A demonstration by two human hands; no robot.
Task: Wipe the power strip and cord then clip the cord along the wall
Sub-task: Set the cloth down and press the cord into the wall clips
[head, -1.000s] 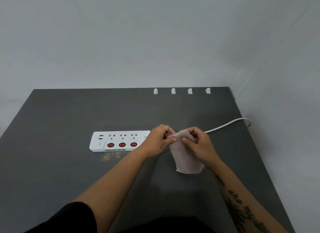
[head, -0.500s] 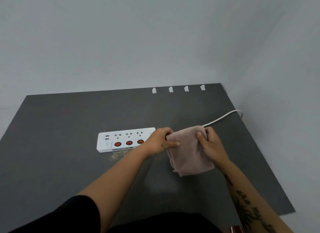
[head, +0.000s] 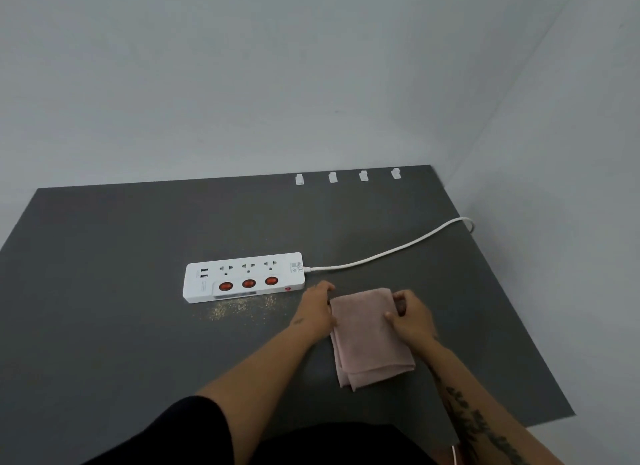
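Evidently nothing was wiped yet: the power strip point(head: 244, 277) lay mid-table beside grit point(head: 239, 308), its cord point(head: 391, 253) trailing right, unclipped. The four clips point(head: 332, 177) sat bare by the wall. Nearby lay the folded cloth point(head: 370, 336) — the right hand point(head: 408, 317) pinched its corner, the left hand point(head: 317, 312) touched its edge, grip unclear.

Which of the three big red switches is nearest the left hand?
The rightmost red switch, by the right end of the power strip; the left hand lies just beyond it, the others farther left.

Single head-worn wide-angle view, forward and down over the table point(head: 104, 291) toward the wall point(head: 242, 83).
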